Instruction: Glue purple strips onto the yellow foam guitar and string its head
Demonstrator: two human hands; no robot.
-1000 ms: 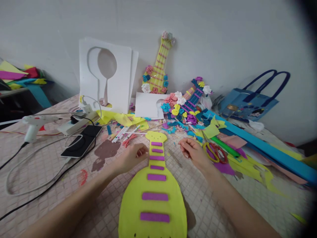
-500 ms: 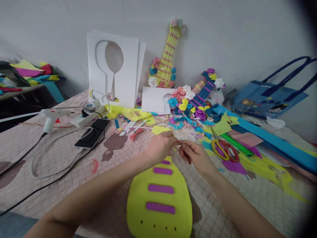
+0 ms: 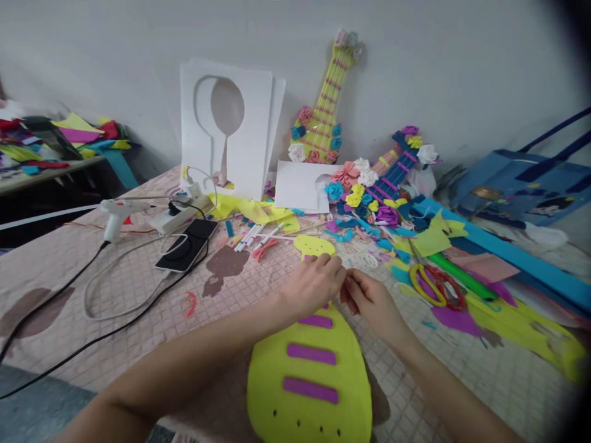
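Observation:
A yellow foam guitar cutout [image 3: 308, 381] with purple strips lies flat in front of me, its head [image 3: 314, 245] pointing away. My left hand [image 3: 314, 284] rests over its neck with the fingers curled and pinched. My right hand [image 3: 369, 301] is right beside it, fingers curled too, fingertips meeting those of the left. What they pinch between them is too small to make out.
Red and yellow scissors [image 3: 434, 286] lie to the right among foam scraps. Finished flower-decorated guitars [image 3: 323, 117] lean on the wall by a white template board [image 3: 226, 129]. A glue gun [image 3: 117, 212], power strip, phone [image 3: 187, 245] and cables lie left. A blue bag [image 3: 512, 187] stands far right.
Both hands came together over the guitar's neck from either side of it and now pinch at one spot. My view has shifted left and down.

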